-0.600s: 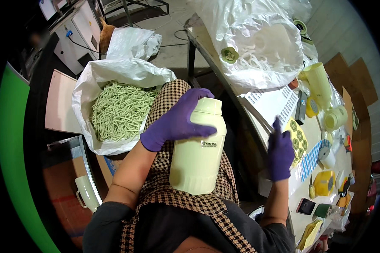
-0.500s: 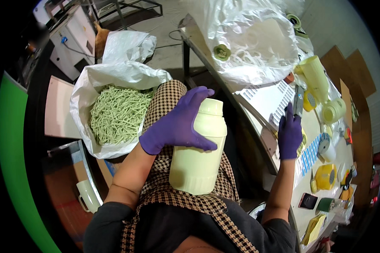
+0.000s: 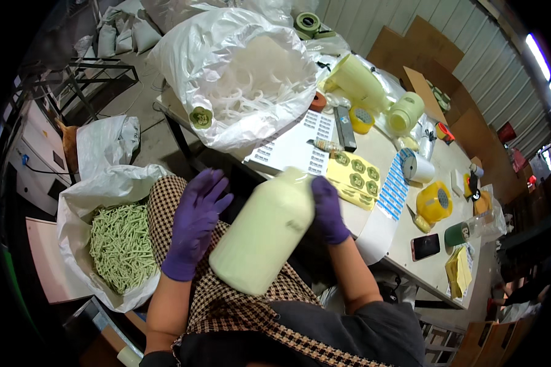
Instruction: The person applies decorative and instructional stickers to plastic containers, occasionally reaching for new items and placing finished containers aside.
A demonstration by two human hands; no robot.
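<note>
A pale green plastic jar (image 3: 263, 235) with broad shoulders leans over my lap, its base toward me and its neck blurred. A small dark mark shows on its side. At its upper right shoulder, my right hand (image 3: 329, 211) in a purple glove grips it; part of the fingers is hidden by the jar. My left hand (image 3: 193, 223), gloved alike, is off the jar to its left, fingers apart and holding nothing. Beyond the jar lies a yellow sheet of green round stickers (image 3: 353, 179), beside a white sheet of printed labels (image 3: 294, 147).
A white sack of thin green sticks (image 3: 123, 248) stands left of my knee. On the table sit a bag of white rings (image 3: 251, 101), a grey bar (image 3: 344, 128), yellow tape rolls (image 3: 433, 199), a white roll (image 3: 417, 166), another pale jar (image 3: 405, 113) and a phone (image 3: 425, 247).
My left hand has let go of the jar and opened to its left. My right hand has come from the table onto the jar, which is now turned and tilted. The view has swung right.
</note>
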